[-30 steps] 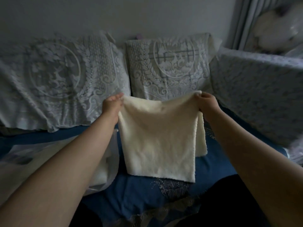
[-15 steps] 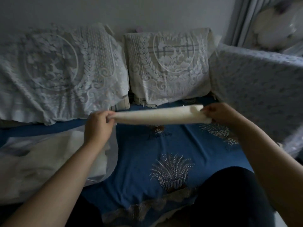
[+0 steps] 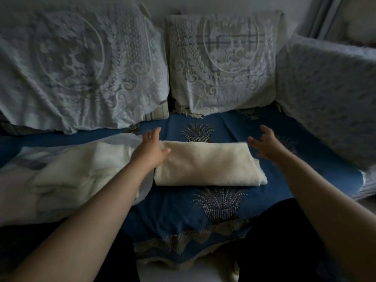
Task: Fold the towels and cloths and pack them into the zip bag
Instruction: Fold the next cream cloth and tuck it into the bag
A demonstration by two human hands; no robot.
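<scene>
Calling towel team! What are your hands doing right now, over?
Left hand open, at the towel's end. Right hand open, empty. Cream towel folded, flat on blue sheet. Zip bag alongside, nothing blocking.

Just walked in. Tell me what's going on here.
A person is folding towels on a sofa covered with a blue patterned sheet. A cream towel, folded into a long rectangle, lies flat on the sheet. The left hand rests open at the towel's left end; the right hand is open, fingers spread, just past its right end, holding nothing. To the left lies a clear zip bag with pale cloths already inside.
</scene>
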